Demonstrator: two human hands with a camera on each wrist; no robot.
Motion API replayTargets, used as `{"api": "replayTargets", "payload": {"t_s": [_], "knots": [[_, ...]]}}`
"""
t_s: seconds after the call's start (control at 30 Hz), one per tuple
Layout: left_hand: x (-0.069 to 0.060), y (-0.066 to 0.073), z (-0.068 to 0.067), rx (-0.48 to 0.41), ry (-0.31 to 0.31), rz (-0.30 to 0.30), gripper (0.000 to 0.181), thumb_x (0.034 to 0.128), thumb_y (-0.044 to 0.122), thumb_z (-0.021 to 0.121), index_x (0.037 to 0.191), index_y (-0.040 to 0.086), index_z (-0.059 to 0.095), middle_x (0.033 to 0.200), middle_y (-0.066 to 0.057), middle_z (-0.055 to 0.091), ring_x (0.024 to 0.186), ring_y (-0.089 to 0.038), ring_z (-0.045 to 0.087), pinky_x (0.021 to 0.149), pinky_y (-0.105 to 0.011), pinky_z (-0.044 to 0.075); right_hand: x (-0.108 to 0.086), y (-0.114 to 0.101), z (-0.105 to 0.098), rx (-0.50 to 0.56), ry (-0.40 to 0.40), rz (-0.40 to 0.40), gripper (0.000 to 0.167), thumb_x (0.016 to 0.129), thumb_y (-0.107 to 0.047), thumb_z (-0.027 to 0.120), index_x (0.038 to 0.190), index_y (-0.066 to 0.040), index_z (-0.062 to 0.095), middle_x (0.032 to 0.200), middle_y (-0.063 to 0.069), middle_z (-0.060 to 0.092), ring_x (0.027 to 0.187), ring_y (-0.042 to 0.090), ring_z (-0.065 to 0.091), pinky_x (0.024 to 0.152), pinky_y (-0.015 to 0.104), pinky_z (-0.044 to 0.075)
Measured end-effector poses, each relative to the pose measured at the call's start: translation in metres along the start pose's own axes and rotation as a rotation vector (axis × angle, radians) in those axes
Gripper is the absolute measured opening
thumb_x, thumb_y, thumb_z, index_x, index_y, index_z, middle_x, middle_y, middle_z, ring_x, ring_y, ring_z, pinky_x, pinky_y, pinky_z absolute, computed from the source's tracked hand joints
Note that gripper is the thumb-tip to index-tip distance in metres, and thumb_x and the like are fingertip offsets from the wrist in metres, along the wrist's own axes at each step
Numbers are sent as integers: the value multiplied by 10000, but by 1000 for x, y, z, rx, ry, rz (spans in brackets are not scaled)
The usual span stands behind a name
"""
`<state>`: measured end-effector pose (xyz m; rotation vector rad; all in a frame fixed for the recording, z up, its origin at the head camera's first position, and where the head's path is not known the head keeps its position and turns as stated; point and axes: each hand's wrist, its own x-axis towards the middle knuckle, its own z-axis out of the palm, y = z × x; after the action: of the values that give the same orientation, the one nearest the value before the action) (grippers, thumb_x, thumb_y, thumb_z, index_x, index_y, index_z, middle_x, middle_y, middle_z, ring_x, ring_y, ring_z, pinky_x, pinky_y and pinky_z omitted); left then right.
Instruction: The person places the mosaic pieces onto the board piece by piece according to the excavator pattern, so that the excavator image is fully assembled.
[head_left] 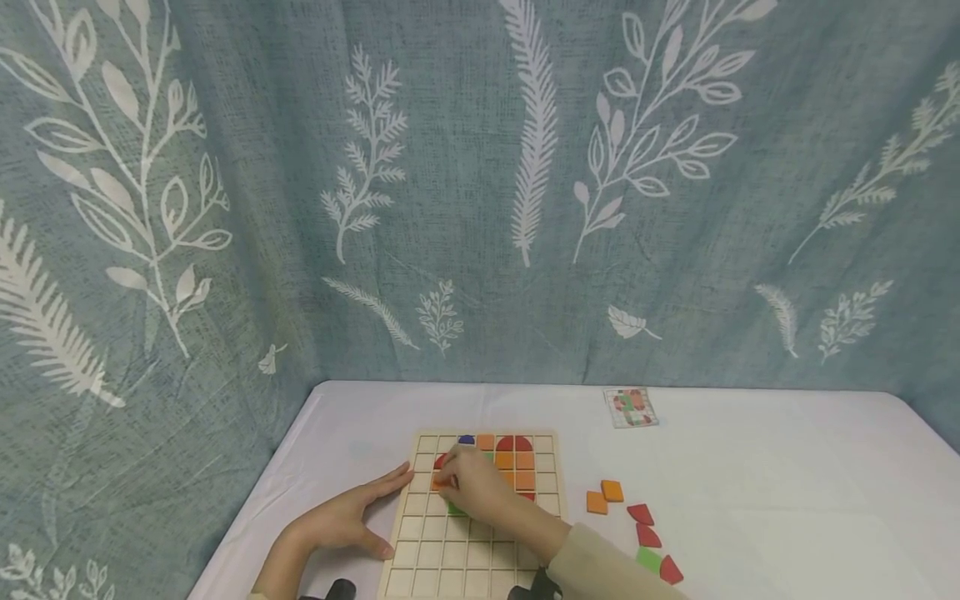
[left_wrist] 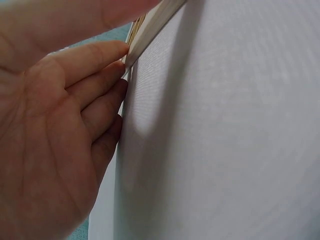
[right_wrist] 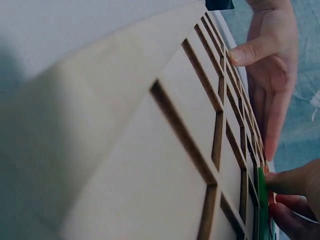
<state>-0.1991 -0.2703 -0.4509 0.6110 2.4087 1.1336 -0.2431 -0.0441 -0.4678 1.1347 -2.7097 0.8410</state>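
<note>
Pale wood makes up the grid board (head_left: 453, 554), which lies flat on the white table (head_left: 750, 483). The person's left hand (head_left: 333, 521) is beside it, with the fingers out straight and the thumb stretched away from them. The fingertips touch the board's left edge high up, and the thumb touches the same edge lower down.

The right hand (head_left: 480, 487) is over the board, with its fingers bent. Finger and thumb pinch an orange square tile (head_left: 437, 481). That tile is right at the fingertips, on the left part of the grid.

A red tile (head_left: 439, 461) sits just above the pinched one, and a green tile (head_left: 456, 510) peeks out just under the hand. Along the top row are a blue tile (head_left: 467, 440), a light orange tile (head_left: 486, 442) and two red curved tiles (head_left: 514, 444) side by side. More orange tiles (head_left: 524, 470) sit to the right of the hand.

Off the board, to its right, lie two loose orange squares (head_left: 597, 502), three loose red pieces (head_left: 648, 536) and a loose green square (head_left: 649, 559). Farther back lies a small picture card (head_left: 631, 407).
</note>
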Motion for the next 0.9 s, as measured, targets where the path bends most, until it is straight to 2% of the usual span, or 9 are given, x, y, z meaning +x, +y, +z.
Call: {"api": "replayTargets", "payload": {"t_s": [0.07,0.13,0.3,0.43,0.53,0.67,0.73,0.8,0.9], "knots": [[0,-1,0,8,1,-3,976,630,271,809,1440,59,308,1517,-179,172,1363,-447,113,1038,-208,187,0,0,0,-9,1,-21,86,791,-107,717,860,-72,755,908,4,649,800,48,562,614,80,417],[1,-2,0,17,4,-5,984,624,289,808,1439,56,308,1518,-173,175,1366,-439,115,1058,-259,185,0,0,0,-8,-4,-38,85,802,-105,705,863,-70,754,882,-3,654,792,42,566,632,77,422],[3,-1,0,23,8,0,995,617,292,810,1437,42,304,1509,-196,181,1357,-457,124,1065,-527,176,0,0,-3,7,-27,-37,94,824,-114,680,865,-69,751,891,-7,659,826,49,569,690,101,440],[4,0,1,18,6,-9,996,618,290,811,1440,49,302,1513,-184,180,1362,-448,119,1068,-497,176,-3,1,-4,14,-35,-36,135,829,-139,676,926,-74,743,942,-10,674,890,71,580,765,154,460],[4,-1,1,2,1,-3,992,623,268,812,1440,40,297,1512,-192,174,1361,-455,111,1063,-524,170,-7,1,-7,72,-34,-21,184,829,-153,680,991,-80,724,966,-26,670,891,69,573,774,178,461],[5,-1,2,-13,-6,8,989,625,239,812,1437,23,291,1504,-220,167,1351,-479,104,1011,-656,134,-17,7,-14,222,-42,17,217,850,-165,660,1049,-88,698,997,-39,653,913,70,567,784,203,468],[5,-1,2,-21,-9,5,990,626,235,811,1438,21,286,1505,-223,160,1350,-482,96,1009,-662,124,-23,13,-21,288,-56,33,219,865,-168,644,1063,-90,690,1018,-29,656,941,84,575,795,225,476],[5,-1,2,-17,-9,-9,991,626,244,810,1441,34,287,1509,-211,159,1354,-472,94,1029,-630,139,-31,22,-29,294,-52,35,219,863,-170,645,1062,-91,691,1030,-16,668,947,101,588,799,241,481],[4,-1,1,-27,-7,-10,987,629,238,807,1443,36,286,1510,-210,157,1359,-466,89,1093,-422,180,-44,36,-42,310,-28,49,209,849,-152,660,1040,-74,695,1022,16,680,923,136,610,780,259,496]]}}
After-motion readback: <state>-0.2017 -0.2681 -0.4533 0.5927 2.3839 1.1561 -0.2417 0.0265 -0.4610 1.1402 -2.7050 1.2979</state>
